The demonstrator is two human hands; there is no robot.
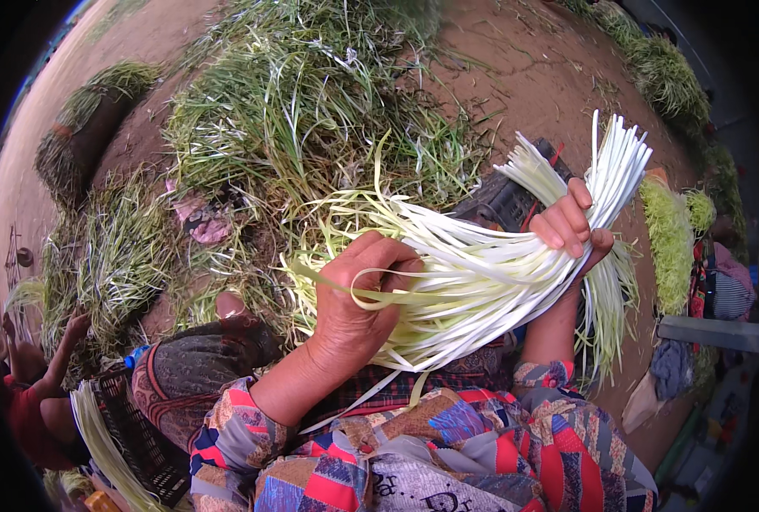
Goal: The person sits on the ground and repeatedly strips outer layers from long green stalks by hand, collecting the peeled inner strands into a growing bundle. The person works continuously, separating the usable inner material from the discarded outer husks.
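My right hand is closed around a thick bundle of long, pale leaves that look like blanched chives. Their white stalk ends stick up past my fingers at the upper right, and the yellowish tips spread out to the left. At the tip side, my left hand pinches a few flat yellow-green leaves, one of which curls in a loop over the fingers. Behind my right hand, another pale bundle lies across a black plastic crate, its leaves seemingly hanging down beyond my wrist.
A large heap of loose green leaves covers the brown ground ahead. Pink cloth lies within the litter. At lower left stand a black crate and a pale bundle, near a co-worker's arm. Yellow-green bundles lie at right.
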